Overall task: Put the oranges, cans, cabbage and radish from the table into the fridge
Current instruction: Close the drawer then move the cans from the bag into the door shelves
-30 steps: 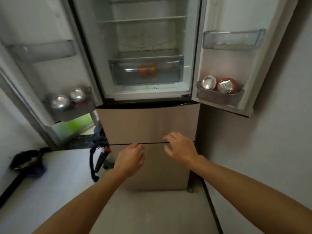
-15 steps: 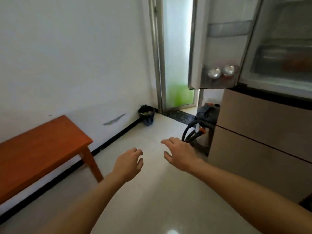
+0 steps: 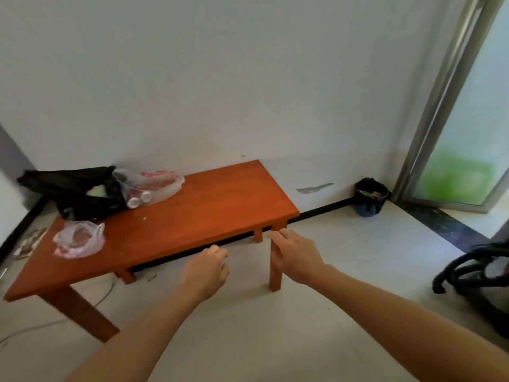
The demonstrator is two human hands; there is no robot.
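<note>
A low orange-brown wooden table [image 3: 209,213] stands against the white wall. At its far left lies a clear plastic bag with cans [image 3: 148,190] inside, two can ends showing. A black bag [image 3: 80,191] sits beside it with something pale green peeking out. A small crumpled clear bag [image 3: 80,239] lies near the table's left front. My left hand [image 3: 205,270] hangs in front of the table edge, fingers loosely curled, holding nothing. My right hand [image 3: 296,256] is spread open near the table's right front leg, empty. The fridge is out of view.
A black bucket [image 3: 370,195] stands in the corner by a frosted glass door [image 3: 468,150]. A vacuum with a black hose [image 3: 473,274] sits on the floor at the right. Thin cables [image 3: 33,326] trail on the pale floor under the table's left end.
My view has swung left from the open fridge to the table against the wall. Both hands stay empty and held out in front of me.
</note>
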